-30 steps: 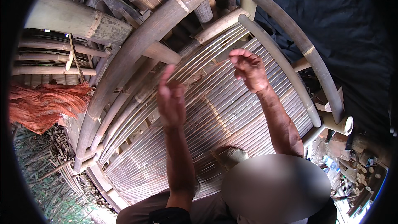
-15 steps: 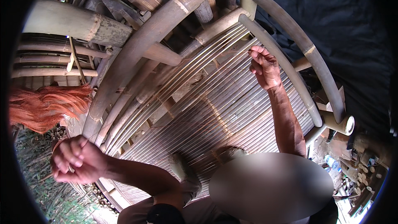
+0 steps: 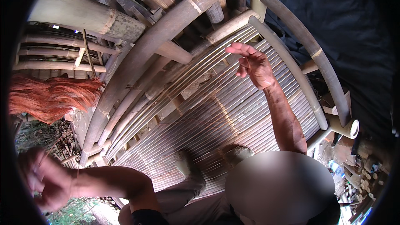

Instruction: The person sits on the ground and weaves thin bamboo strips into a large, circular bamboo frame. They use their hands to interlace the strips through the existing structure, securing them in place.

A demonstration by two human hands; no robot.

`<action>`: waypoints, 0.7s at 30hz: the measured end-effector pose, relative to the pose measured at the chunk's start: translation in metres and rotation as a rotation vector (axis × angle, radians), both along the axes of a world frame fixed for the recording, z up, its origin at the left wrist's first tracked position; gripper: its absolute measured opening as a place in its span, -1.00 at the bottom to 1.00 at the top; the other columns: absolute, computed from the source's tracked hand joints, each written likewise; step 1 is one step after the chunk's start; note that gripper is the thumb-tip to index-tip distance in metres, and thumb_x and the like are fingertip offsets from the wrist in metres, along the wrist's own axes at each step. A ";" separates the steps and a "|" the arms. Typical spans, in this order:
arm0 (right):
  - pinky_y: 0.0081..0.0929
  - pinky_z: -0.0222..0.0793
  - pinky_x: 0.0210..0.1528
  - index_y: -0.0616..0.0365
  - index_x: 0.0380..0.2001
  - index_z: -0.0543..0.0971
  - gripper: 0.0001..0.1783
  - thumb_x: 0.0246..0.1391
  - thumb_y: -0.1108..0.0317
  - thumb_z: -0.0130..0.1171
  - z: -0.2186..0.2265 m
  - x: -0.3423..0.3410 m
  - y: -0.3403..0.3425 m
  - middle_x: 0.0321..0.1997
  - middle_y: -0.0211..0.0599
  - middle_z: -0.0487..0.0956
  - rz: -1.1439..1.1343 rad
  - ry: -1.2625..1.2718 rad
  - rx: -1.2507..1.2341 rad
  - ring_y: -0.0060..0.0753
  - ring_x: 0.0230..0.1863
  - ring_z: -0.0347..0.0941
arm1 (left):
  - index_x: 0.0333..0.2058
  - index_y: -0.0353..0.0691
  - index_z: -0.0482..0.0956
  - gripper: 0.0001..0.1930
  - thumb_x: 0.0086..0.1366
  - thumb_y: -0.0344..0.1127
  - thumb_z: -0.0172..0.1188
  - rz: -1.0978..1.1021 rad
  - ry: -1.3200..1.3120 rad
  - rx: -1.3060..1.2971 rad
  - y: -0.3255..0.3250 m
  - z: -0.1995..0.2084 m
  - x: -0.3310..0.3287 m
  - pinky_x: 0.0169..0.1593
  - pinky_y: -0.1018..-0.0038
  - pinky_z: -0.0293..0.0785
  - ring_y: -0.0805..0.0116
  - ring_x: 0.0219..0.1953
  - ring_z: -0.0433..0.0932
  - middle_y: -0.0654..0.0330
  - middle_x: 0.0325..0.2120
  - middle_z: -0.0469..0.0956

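My right hand hangs above the far right part of a seat of narrow bamboo slats. Two of its fingers stretch out to the left, the others bend loosely, and I make out nothing held in it. At the far left edge, my left hand is smeared by motion, its arm reaching out sideways. Something pale shows among its fingers, too blurred to name. Thick bamboo poles frame the seat. A thinner curved bamboo rail runs along its right side, near my right wrist.
A bundle of reddish-orange fibres hangs at the left, above cut bamboo pieces. Dark cloth covers the far right. A plastic bottle and bamboo offcuts lie at the lower right. My feet rest on the slats.
My left hand has swung outward to the left and a little down. My right hand has moved slightly left, and its fingers have opened from a pinch. The view has shifted slightly.
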State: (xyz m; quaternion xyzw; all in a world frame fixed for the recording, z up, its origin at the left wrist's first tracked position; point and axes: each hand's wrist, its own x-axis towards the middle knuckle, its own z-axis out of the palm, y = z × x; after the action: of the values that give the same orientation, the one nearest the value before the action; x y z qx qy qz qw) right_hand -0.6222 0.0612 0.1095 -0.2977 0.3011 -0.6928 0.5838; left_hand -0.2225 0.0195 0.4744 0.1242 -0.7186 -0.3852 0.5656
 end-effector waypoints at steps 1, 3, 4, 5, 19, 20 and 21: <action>-0.64 0.62 -0.36 0.28 0.13 0.43 -0.60 0.21 0.62 -0.04 -0.001 -0.003 0.000 0.07 -0.09 0.57 -0.002 0.014 0.009 -0.70 -0.55 0.52 | -0.35 -0.22 0.52 -0.88 0.08 -0.48 0.21 0.018 -0.200 0.018 -0.005 -0.023 -0.013 -0.18 0.35 0.35 0.33 -0.33 0.43 0.12 -0.39 0.49; -0.64 0.58 -0.45 0.34 -0.01 0.53 -0.53 0.05 0.70 -0.22 0.004 -0.003 0.002 -0.10 -0.07 0.65 -0.035 0.077 0.100 -0.68 -0.64 0.47 | -0.19 -0.32 0.60 -0.79 0.17 -0.56 0.18 0.028 -0.715 0.095 -0.013 -0.072 -0.043 -0.09 0.31 0.50 0.25 -0.16 0.60 -0.01 -0.22 0.64; -0.64 0.56 -0.47 0.35 -0.02 0.53 -0.51 0.00 0.70 -0.24 0.003 -0.011 0.006 -0.13 -0.07 0.65 -0.021 0.140 0.152 -0.66 -0.65 0.45 | -0.11 -0.25 0.62 -0.74 0.20 -0.44 0.24 -0.005 -0.978 0.076 -0.015 -0.094 -0.061 0.05 0.34 0.47 0.16 0.00 0.59 -0.05 -0.13 0.63; -0.64 0.54 -0.50 0.36 -0.03 0.54 -0.48 -0.05 0.71 -0.26 -0.002 -0.023 0.014 -0.15 -0.06 0.66 -0.028 0.217 0.222 -0.65 -0.66 0.44 | -0.12 -0.24 0.65 -0.74 0.20 -0.36 0.28 0.208 -1.310 0.162 -0.024 -0.129 -0.074 0.03 0.37 0.48 0.20 -0.07 0.62 0.00 -0.16 0.65; -0.62 0.49 -0.59 0.50 -0.14 0.52 -0.50 0.31 0.15 -0.11 -0.020 -0.021 0.028 -0.29 0.07 0.64 -0.206 0.174 0.331 -0.47 -0.64 0.49 | -0.32 -0.24 0.50 -0.28 0.05 0.44 0.21 0.834 -1.245 0.513 0.012 -0.417 -0.241 -0.22 0.10 0.51 0.05 -0.27 0.59 0.03 -0.31 0.50; -0.62 0.50 -0.57 0.50 -0.14 0.52 -0.49 0.32 0.13 -0.11 -0.025 -0.026 0.032 -0.29 0.08 0.63 -0.193 0.196 0.331 -0.45 -0.59 0.52 | -0.27 -0.16 0.50 -0.41 0.07 0.30 0.29 0.852 -1.228 0.580 0.013 -0.421 -0.249 -0.15 0.04 0.46 0.07 -0.21 0.59 0.12 -0.20 0.49; -0.62 0.51 -0.55 0.49 -0.14 0.53 -0.48 0.32 0.11 -0.11 -0.024 -0.025 0.031 -0.28 0.08 0.63 -0.169 0.214 0.325 -0.42 -0.55 0.55 | -0.30 -0.18 0.50 -0.47 0.09 0.21 0.31 0.888 -1.177 0.537 0.014 -0.432 -0.248 -0.18 0.06 0.47 0.07 -0.23 0.58 0.11 -0.24 0.49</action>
State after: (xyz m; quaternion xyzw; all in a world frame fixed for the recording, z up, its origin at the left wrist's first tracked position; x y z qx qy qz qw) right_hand -0.6471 0.0924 0.0854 -0.2453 0.4930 -0.6460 0.5286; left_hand -0.4700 0.0335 0.0428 0.7159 -0.6657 -0.1543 0.1434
